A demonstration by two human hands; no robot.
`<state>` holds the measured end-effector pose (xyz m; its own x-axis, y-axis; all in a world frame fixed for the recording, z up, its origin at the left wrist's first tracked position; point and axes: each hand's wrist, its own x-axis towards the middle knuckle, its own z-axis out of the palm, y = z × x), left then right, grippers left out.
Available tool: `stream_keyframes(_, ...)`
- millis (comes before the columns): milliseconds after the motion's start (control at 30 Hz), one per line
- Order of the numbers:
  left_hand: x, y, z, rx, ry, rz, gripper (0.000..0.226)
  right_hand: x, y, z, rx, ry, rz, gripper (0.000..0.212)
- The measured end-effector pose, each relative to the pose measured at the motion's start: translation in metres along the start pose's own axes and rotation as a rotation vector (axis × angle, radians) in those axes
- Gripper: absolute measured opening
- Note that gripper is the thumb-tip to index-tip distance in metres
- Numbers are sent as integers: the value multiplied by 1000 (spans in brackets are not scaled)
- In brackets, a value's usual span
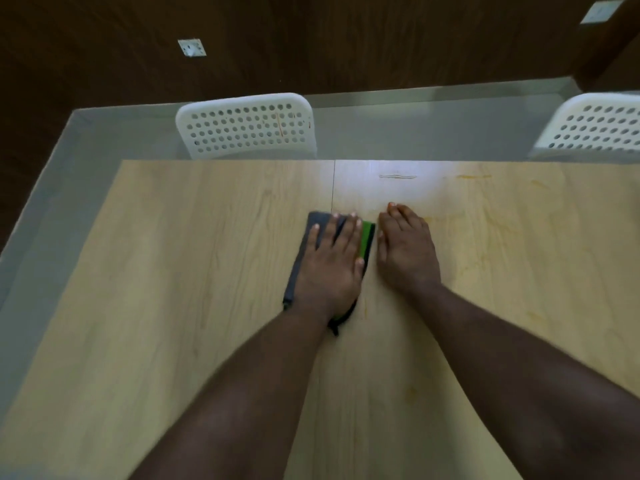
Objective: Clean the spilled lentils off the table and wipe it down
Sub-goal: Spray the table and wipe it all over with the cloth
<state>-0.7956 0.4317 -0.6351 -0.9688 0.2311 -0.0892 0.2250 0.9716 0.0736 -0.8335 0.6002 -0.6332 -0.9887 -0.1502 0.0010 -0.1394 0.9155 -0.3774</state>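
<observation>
A folded dark grey cloth [304, 251] with a green and black edge lies on the light wooden table [173, 271] near its middle. My left hand [332, 265] lies flat on the cloth with straight fingers, pressing it down. My right hand [405, 251] rests flat on the bare table just right of the cloth, fingers together and straight. Faint yellowish smears [485, 251] mark the table to the right of my right hand. No loose lentils show.
Two white perforated chairs stand at the table's far edge, one at the middle [246, 126] and one at the right [595, 126]. A seam [333, 181] runs down the tabletop. Grey floor [52, 174] and a dark wooden wall lie beyond.
</observation>
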Motion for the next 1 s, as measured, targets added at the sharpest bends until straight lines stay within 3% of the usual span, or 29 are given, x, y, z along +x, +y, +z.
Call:
stream_keyframes(167, -121, -7, 1, -25, -69, -24, 67, -44, -3, -15, -32, -106, -92, 64)
stream_keyframes(400, -63, 4, -1, -33, -1, -219, 68, -149, 4, -7, -66, -49, -71, 56)
stream_keyframes(500, -70, 19, 8, -4, 12, -147, 69, -159, 12, 2, -42, -29, -81, 58)
stream_keyframes(600, -128, 36, 16, -6, 2, -60, 69, -162, 13, 6, -49, -18, -85, 58)
stream_keyframes(767, -222, 21, 17, -24, -50, -69, 68, -165, 7, 0, -37, 0, -76, 56)
stream_keyframes(900, -195, 0, 20, 10, 2, -140, 67, -167, 7, 3, -40, 8, -81, 54)
stream_keyframes(1000, -167, 18, 24, 0, 33, -254, 68, -168, 9, 7, -63, 37, -101, 53)
